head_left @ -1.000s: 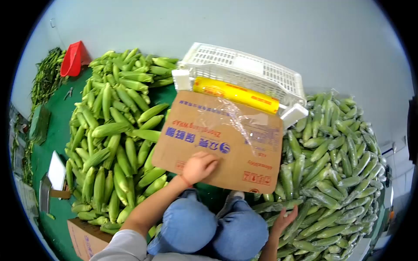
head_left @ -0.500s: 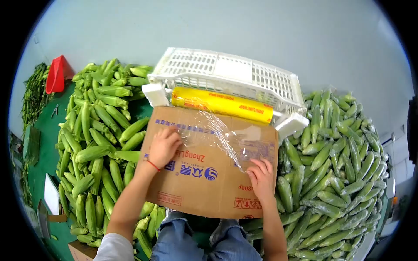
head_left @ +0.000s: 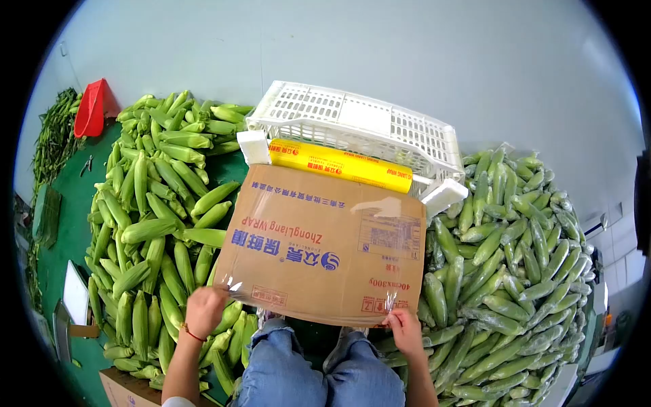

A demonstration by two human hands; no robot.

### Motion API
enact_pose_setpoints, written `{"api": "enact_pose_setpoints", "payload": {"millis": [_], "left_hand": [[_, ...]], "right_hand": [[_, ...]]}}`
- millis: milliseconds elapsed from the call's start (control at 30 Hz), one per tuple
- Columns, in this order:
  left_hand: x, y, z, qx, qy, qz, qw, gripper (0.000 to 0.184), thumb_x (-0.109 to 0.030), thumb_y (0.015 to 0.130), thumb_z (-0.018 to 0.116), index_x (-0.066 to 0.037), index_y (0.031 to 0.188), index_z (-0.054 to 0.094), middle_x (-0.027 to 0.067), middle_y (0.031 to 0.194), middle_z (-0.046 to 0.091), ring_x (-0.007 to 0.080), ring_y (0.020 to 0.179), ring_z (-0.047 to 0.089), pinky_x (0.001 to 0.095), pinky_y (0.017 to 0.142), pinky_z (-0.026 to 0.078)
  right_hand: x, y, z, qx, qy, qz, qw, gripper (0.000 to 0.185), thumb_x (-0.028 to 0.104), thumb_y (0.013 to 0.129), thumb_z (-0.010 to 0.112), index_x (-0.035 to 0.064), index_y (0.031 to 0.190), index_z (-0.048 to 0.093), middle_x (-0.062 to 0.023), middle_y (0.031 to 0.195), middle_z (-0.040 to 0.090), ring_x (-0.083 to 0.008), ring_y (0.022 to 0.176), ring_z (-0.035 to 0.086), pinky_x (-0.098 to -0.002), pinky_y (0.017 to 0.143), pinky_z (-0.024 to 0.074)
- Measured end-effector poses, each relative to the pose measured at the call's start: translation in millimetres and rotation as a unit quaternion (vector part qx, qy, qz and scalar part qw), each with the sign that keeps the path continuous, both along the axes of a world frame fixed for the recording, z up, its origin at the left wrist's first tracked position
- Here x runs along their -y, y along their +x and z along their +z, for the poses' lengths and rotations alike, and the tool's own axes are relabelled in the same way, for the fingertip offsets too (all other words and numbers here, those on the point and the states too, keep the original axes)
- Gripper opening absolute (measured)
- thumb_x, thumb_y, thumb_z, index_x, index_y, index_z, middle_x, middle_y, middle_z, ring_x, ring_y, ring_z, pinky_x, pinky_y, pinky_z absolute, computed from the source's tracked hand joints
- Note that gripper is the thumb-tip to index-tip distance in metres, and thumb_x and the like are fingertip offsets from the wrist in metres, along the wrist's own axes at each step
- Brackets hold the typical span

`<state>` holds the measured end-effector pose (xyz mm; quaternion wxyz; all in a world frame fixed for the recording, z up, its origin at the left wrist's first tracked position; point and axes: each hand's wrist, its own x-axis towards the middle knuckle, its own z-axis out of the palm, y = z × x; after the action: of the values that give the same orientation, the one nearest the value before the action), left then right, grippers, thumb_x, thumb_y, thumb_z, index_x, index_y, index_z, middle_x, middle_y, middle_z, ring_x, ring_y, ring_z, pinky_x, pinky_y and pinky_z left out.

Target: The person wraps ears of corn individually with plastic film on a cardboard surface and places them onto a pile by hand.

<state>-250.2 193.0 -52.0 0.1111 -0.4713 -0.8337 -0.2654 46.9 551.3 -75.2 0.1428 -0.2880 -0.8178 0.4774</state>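
Clear plastic film lies stretched over the cardboard sheet [head_left: 319, 251], from the yellow wrap roll [head_left: 339, 165] down to the near edge. My left hand [head_left: 205, 307] is closed on the film at the sheet's near left corner. At the near right corner my right hand [head_left: 405, 330] pinches the film's other side. The roll rests on a rod between two white end blocks. To the left lie unwrapped green corn cobs [head_left: 146, 230], and to the right a heap of film-wrapped corn cobs [head_left: 508, 271].
Behind the roll stands a white plastic crate [head_left: 359, 119]. A red scoop [head_left: 93, 108] is at the back left beside a pile of green leaves [head_left: 57, 139]. A cardboard box [head_left: 125, 390] sits at the near left. A white board [head_left: 75, 293] leans at the left.
Both hands have moved from the middle of the sheet to its near corners, drawing the film toward me. The crumpled film has become a flat, taut layer.
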Motion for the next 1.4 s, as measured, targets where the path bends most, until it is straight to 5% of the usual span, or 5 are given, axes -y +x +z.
{"api": "enact_pose_setpoints", "payload": {"millis": [233, 367, 567, 833, 1400], "left_hand": [[-28, 2, 31, -0.045, 0.056, 0.076, 0.995, 0.032, -0.008, 0.073, 0.074, -0.006, 0.103, 0.062, 0.0129, 0.103, 0.067, 0.0312, 0.093, 0.064, 0.0415, 0.081, 0.049], [-164, 1, 83, -0.036, -0.038, -0.083, 0.995, 0.06, -0.028, 0.081, 0.07, -0.006, 0.134, 0.05, 0.0107, 0.139, 0.052, 0.0269, 0.132, 0.045, 0.0507, 0.114, 0.025], [-362, -48, -2, -0.065, -0.215, -0.14, 0.964, 0.07, -0.053, 0.098, 0.034, -0.005, 0.148, 0.03, 0.0123, 0.155, 0.032, 0.0259, 0.145, 0.025, 0.0508, 0.118, 0.013], [-386, -62, -18, 0.011, -0.2, -0.11, 0.973, 0.068, -0.053, 0.098, 0.031, -0.011, 0.151, 0.026, 0.0104, 0.157, 0.027, 0.0255, 0.146, 0.023, 0.0491, 0.118, 0.014], [74, 27, -59, 0.061, -0.219, 0.044, 0.973, 0.057, -0.022, 0.083, 0.061, -0.027, 0.138, 0.048, 0.0126, 0.14, 0.047, 0.0332, 0.131, 0.043, 0.052, 0.107, 0.037]], "right_hand": [[4, -14, 16, -0.002, -0.006, -0.021, 1.0, 0.009, 0.008, 0.094, 0.055, -0.0004, 0.092, 0.059, -0.01, 0.074, 0.068, -0.0204, 0.068, 0.068, -0.031, 0.065, 0.0532], [2, -10, 7, -0.008, 0.016, -0.019, 1.0, 0.009, 0.008, 0.094, 0.055, -0.0002, 0.093, 0.059, -0.0102, 0.074, 0.069, -0.0206, 0.068, 0.069, -0.031, 0.065, 0.0539], [7, -22, 31, 0.035, 0.155, -0.001, 0.987, 0.011, 0.014, 0.092, 0.06, 0.0032, 0.096, 0.06, -0.0116, 0.085, 0.069, -0.0295, 0.079, 0.066, -0.0396, 0.072, 0.0486], [-8, -27, 9, -0.012, 0.115, -0.023, 0.993, 0.012, 0.012, 0.094, 0.059, 0.0002, 0.095, 0.06, -0.0109, 0.08, 0.069, -0.0193, 0.072, 0.066, -0.0305, 0.068, 0.0502], [-8, -20, -29, -0.043, -0.03, -0.082, 0.995, 0.012, 0.011, 0.099, 0.052, -0.0013, 0.1, 0.055, -0.0022, 0.074, 0.054, -0.0072, 0.058, 0.05, -0.0223, 0.051, 0.0393]]}}
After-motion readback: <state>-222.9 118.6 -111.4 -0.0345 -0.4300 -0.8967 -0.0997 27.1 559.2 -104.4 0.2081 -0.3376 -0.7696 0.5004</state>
